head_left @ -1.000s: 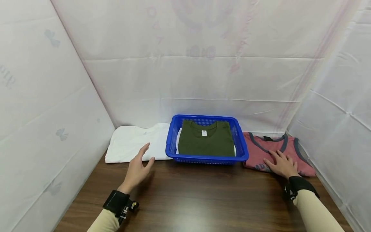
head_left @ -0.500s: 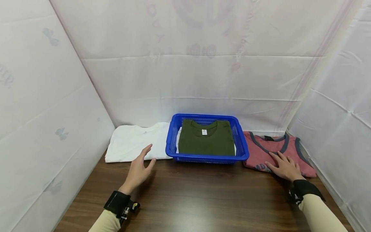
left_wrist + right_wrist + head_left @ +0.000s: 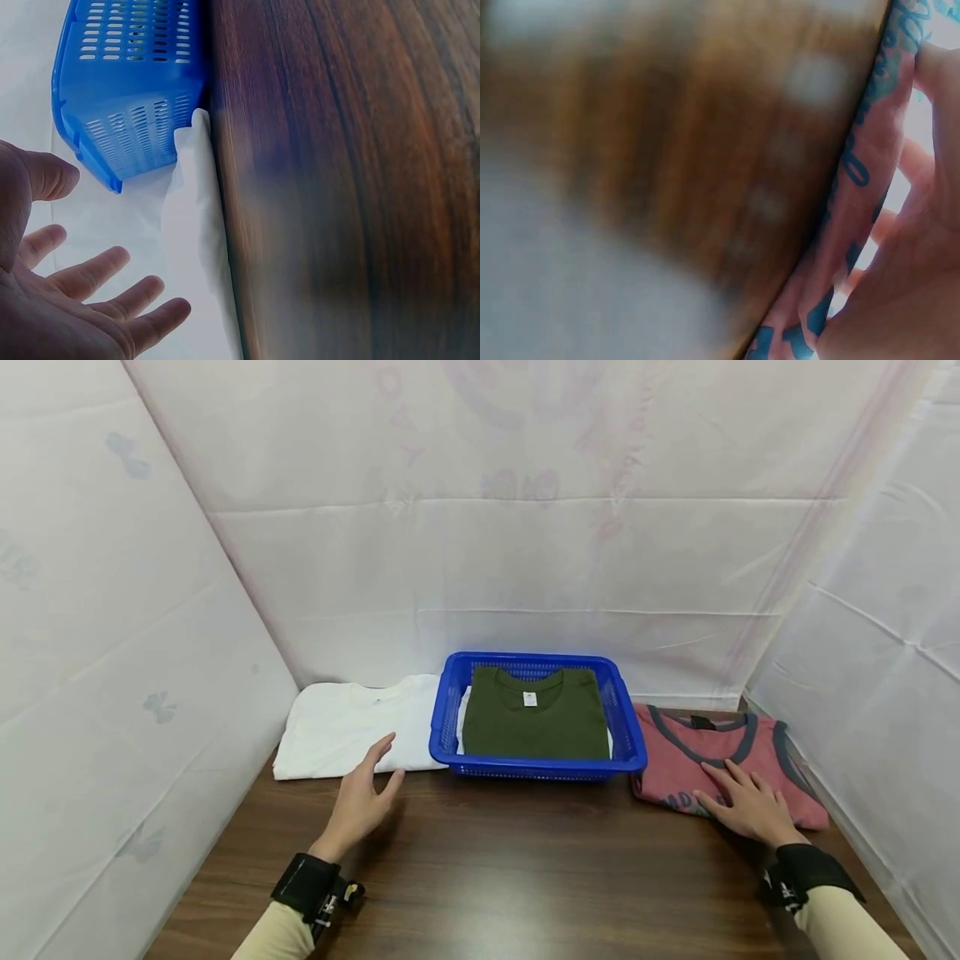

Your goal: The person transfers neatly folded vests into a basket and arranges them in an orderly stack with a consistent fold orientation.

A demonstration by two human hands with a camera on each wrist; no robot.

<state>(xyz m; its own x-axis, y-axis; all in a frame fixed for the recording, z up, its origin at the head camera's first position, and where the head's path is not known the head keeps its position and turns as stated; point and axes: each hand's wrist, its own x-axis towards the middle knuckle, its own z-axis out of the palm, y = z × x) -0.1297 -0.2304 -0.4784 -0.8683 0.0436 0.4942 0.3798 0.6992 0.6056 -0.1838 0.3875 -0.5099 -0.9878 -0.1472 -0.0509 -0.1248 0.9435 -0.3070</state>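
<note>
On the right of the table lies a folded red T-shirt [image 3: 678, 756] with grey trim, and the right hand [image 3: 750, 806] rests on its front with fingers spread. In the right wrist view, blue lettering shows along the red T-shirt's [image 3: 874, 142] near edge. At the left, the left hand [image 3: 358, 802] is held up with fingers apart and nothing in them, near the front edge of a folded white T-shirt [image 3: 330, 735]. Between the two shirts stands a blue plastic basket [image 3: 540, 767] holding a folded dark green T-shirt [image 3: 536, 727]. White cloth peeks out from under the green one.
The brown wooden table [image 3: 510, 860] stretches in front of the basket and shirts. White sheets hang behind as a back wall [image 3: 525, 560] and stand close at the left and right sides. Both wrists wear black straps with small cameras.
The right hand has slid a little right and toward the person, and the red T-shirt has shifted and turned slightly with it. The left hand stays almost still.
</note>
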